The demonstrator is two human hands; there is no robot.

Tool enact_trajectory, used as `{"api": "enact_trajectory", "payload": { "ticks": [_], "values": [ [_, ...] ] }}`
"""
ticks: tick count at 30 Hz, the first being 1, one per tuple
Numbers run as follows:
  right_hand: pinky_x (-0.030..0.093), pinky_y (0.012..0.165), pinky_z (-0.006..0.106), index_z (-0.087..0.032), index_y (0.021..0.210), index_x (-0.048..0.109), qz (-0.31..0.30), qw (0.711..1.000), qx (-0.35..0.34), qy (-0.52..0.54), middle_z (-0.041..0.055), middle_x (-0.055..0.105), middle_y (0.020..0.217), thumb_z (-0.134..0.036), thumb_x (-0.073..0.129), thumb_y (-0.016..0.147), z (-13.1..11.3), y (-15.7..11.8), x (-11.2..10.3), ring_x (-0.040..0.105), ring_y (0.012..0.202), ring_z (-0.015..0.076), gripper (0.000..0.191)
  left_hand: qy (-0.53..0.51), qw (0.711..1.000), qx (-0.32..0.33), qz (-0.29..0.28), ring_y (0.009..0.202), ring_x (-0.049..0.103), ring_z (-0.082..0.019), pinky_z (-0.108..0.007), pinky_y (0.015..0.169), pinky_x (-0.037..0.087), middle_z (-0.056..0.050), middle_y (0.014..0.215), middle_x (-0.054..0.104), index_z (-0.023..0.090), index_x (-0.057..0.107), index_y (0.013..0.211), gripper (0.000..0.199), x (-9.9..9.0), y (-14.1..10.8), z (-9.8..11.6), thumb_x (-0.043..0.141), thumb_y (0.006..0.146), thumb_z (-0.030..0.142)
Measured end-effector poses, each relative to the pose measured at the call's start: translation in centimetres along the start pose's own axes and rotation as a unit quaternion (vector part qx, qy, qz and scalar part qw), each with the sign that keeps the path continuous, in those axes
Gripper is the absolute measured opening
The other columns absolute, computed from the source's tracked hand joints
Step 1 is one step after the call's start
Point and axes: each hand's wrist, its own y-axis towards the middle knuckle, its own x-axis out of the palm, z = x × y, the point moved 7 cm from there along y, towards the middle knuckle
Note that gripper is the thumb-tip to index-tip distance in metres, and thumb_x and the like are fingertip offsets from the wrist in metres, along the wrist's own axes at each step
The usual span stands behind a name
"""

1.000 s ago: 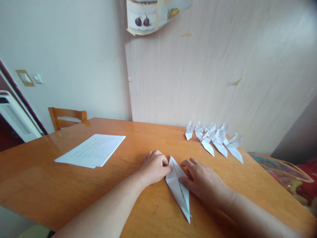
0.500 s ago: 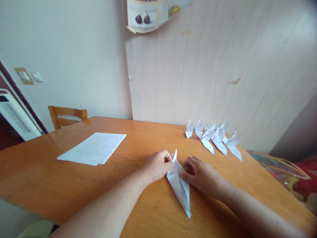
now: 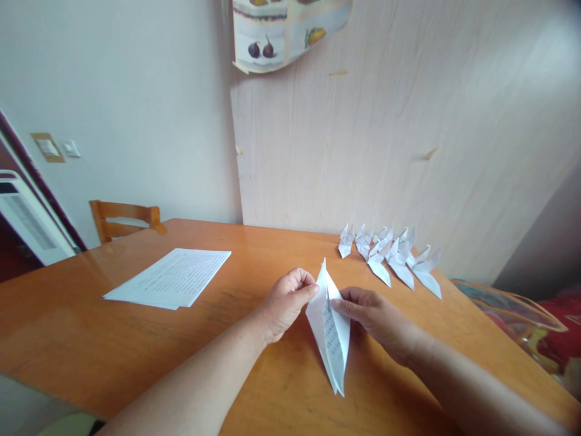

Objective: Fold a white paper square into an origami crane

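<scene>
A long, diamond-like folded white paper (image 3: pixel 321 327) is held between both hands over the table, one point away from me and two narrow points toward me. Printed text shows inside its long middle opening. My left hand (image 3: pixel 288 303) pinches its upper left edge between thumb and fingers. On the right edge, my right hand (image 3: pixel 374 318) grips the paper with the thumb on top and the fingers behind, partly hidden.
Several folded paper birds (image 3: pixel 399 257) stand at the table's back right. A stack of printed sheets (image 3: pixel 170 278) lies on the left of the wooden table (image 3: pixel 190 363). Behind the far left edge is a wooden chair (image 3: pixel 122 212).
The paper's far tip has straightened and its middle has opened, showing more print. My right thumb has moved up the edge. The view has tilted slightly upward.
</scene>
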Motion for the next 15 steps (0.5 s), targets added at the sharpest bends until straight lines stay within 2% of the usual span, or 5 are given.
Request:
{"api": "enact_trajectory", "payload": {
  "ticks": [2, 5, 9, 15],
  "values": [
    [0.039, 0.062, 0.028, -0.018, 0.081, 0.061, 0.021, 0.999, -0.006, 0.03, 0.0004, 0.06, 0.072, -0.05, 0.067, 0.084, -0.5, -0.3, -0.2, 0.051, 0.065, 0.0143, 0.033, -0.002, 1.0, -0.002, 0.007, 0.068, 0.046, -0.011, -0.024, 0.068, 0.037, 0.004, 0.074, 0.051, 0.019, 0.049, 0.083, 0.022, -0.1, 0.0, -0.1, 0.066, 0.082, 0.032],
    [0.034, 0.058, 0.027, -0.019, 0.077, 0.056, 0.051, 0.997, -0.028, 0.044, -0.0025, 0.053, 0.066, -0.049, 0.069, 0.082, -1.0, -0.4, -0.3, 0.044, 0.06, 0.012, 0.033, -0.011, 1.0, -0.003, 0.02, 0.077, 0.054, -0.013, -0.027, 0.075, 0.041, 0.001, 0.082, 0.058, 0.018, 0.053, 0.092, 0.019, -0.1, 0.0, -0.2, 0.066, 0.082, 0.028],
    [0.033, 0.057, 0.027, -0.02, 0.076, 0.053, 0.052, 0.997, -0.045, 0.042, -0.0033, 0.051, 0.066, -0.051, 0.07, 0.08, -1.3, -0.4, 0.2, 0.042, 0.059, 0.0118, 0.035, -0.046, 0.999, -0.021, -0.015, 0.09, 0.061, -0.018, -0.031, 0.084, 0.045, -0.005, 0.097, 0.067, 0.017, 0.059, 0.105, 0.029, 0.6, -0.2, 0.0, 0.068, 0.081, 0.03],
    [0.036, 0.059, 0.027, -0.019, 0.082, 0.057, 0.016, 0.997, -0.032, 0.072, -0.0023, 0.054, 0.069, -0.057, 0.072, 0.079, -1.6, -0.9, 1.2, 0.047, 0.062, 0.0125, 0.04, -0.062, 0.997, -0.041, -0.021, 0.072, 0.057, -0.014, -0.027, 0.071, 0.043, -0.002, 0.079, 0.064, 0.015, 0.063, 0.086, 0.022, 0.8, -0.6, -0.1, 0.071, 0.079, 0.035]
  ]
}}
